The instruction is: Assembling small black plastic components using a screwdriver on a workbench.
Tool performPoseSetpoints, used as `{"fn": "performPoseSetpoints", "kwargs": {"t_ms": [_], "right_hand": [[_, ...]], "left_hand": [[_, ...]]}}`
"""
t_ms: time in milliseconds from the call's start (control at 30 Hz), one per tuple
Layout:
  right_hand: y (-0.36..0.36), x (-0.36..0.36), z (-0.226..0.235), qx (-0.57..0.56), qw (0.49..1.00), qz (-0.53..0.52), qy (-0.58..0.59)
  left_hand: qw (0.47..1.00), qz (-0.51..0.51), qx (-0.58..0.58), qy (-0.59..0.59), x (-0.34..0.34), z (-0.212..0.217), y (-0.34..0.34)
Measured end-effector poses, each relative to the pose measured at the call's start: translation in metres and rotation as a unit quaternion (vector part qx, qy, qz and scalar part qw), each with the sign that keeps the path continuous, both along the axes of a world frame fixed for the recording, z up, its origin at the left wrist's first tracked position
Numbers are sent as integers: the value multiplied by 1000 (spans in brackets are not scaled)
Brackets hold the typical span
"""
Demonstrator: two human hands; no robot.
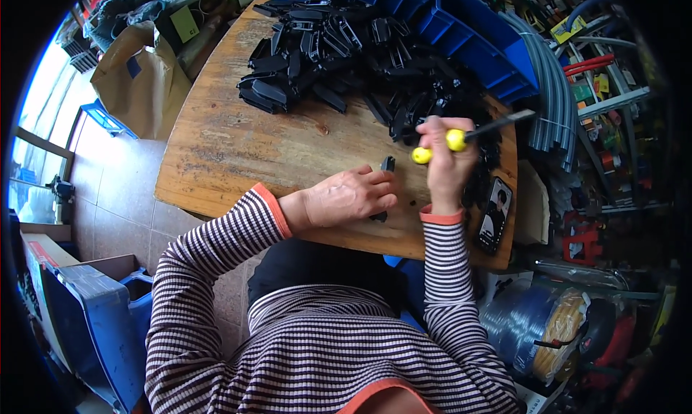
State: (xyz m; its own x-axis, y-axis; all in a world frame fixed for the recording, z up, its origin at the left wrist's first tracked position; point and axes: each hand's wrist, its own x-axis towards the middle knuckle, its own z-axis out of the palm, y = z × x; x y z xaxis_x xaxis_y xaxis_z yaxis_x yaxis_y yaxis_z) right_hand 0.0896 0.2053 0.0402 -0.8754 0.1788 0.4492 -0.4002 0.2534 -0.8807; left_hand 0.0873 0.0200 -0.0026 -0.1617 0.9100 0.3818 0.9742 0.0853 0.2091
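The person's left hand (349, 196) is closed over a slim black piece (388, 164), holding it down on the bare near part of the wooden desk (231, 147); the piece shows at both ends past the curled fingers, though their exact grip is hidden beneath the hand. Its long axis runs roughly away from the body, the far end leaning slightly to the right. The right hand (448, 158) is wrapped firmly around the yellow handle of a screwdriver (455, 140), with the dark blade pointing out to the right and a little away from the body. So the piece lies to the left of the right hand: the butt of the handle faces toward it, the blade away from it, and the left hand is the nearer, being in contact. The two hands are apart, with a strip of desk between them. Just to the right of the right wrist, a phone (494, 212) lies near the desk's edge. Farther out, beyond both hands, a heap of black parts (317, 50) spreads along the far side, and behind it stands a blue bin (476, 42). Grey tubing (551, 104) hangs in a bundle past the right edge, while a brown paper bag (140, 75) stands off to the left.
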Motion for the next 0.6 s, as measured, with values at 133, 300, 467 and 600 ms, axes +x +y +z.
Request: {"fn": "performPoseSetpoints", "kwargs": {"t_ms": [133,300,467,600], "right_hand": [[24,39,14,153,983,-93,-48],[45,99,-8,373,907,-104,-167],[43,134,-10,302,928,-103,-193],[41,133,-7,284,934,-92,-196]], "left_hand": [[990,-5,90,110,-18,0,5],[897,156,159,-382,-50,11,4],[595,107,268,-750,-128,51,46],[768,17,304,-564,-223,124,140]]}}
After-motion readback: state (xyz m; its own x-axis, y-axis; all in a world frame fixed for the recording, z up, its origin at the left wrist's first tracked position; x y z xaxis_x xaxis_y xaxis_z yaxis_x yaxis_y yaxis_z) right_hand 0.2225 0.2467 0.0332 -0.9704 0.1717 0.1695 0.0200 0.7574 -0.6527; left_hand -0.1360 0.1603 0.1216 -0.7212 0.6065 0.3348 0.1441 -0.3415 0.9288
